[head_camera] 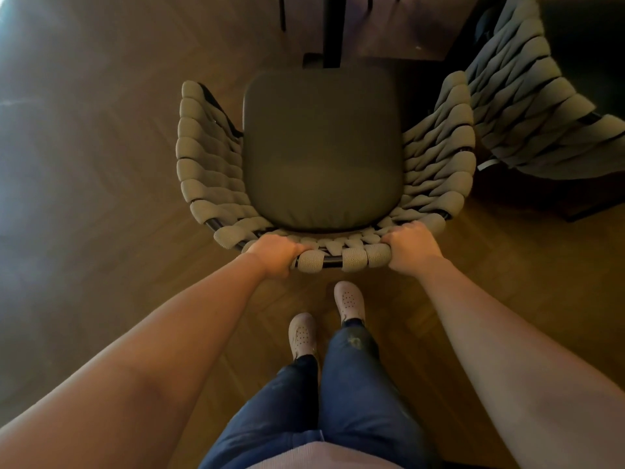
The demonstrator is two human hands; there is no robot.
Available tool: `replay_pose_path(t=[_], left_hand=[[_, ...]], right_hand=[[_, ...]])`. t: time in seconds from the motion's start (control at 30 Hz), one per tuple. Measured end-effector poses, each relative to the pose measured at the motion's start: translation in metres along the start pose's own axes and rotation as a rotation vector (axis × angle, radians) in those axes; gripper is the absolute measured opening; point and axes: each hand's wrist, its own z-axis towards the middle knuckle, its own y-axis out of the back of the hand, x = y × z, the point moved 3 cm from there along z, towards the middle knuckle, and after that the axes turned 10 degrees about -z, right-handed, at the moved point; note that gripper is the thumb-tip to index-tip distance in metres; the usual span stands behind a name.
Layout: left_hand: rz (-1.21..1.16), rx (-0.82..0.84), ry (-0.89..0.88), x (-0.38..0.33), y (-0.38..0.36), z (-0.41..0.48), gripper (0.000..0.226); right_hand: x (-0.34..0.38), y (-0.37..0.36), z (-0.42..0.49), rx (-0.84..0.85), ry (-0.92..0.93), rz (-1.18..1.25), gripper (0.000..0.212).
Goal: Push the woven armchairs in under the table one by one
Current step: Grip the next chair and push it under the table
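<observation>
Our left hand [277, 255] and right hand [411, 247] both grip the back rim of the woven armchair [321, 150], so we judge its push in hand, needing a straight slide under the counter [406, 25].

floor [111, 204]: brown herringbone parquet | glare [8, 35]: upper left corner

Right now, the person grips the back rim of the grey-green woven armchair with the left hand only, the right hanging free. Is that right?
Not quite. The head view shows both the left hand and the right hand gripping the back rim of the grey-green woven armchair; neither hangs free.
</observation>
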Motion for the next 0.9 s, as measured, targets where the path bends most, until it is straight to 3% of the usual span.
replay_pose_path(t=[0.4, 0.5, 0.63, 0.7, 0.8, 0.9], left_hand=[[0.02, 0.03, 0.075, 0.01, 0.027, 0.027, 0.057], [-0.031, 0.036, 0.088, 0.017, 0.027, 0.023, 0.066], [-0.238, -0.084, 0.124, 0.023, 0.035, 0.005, 0.074], [-0.303, -0.298, 0.228, 0.033, 0.037, -0.005, 0.067], [-0.303, -0.583, 0.436, 0.051, 0.034, -0.01, 0.056], [-0.53, -0.731, 0.739, 0.064, 0.038, -0.011, 0.08]], right_hand=[[-0.017, 0.007, 0.022, -0.054, -0.068, 0.077, 0.03], [-0.016, 0.005, 0.019, -0.094, -0.079, 0.119, 0.038], [-0.018, 0.003, 0.005, -0.164, -0.051, 0.385, 0.05], [-0.019, 0.002, -0.006, -0.261, -0.167, 0.65, 0.044], [-0.019, 0.004, -0.017, -0.551, -0.518, 0.872, 0.042], [-0.017, 0.008, -0.011, -0.545, -0.935, 1.083, 0.064]])
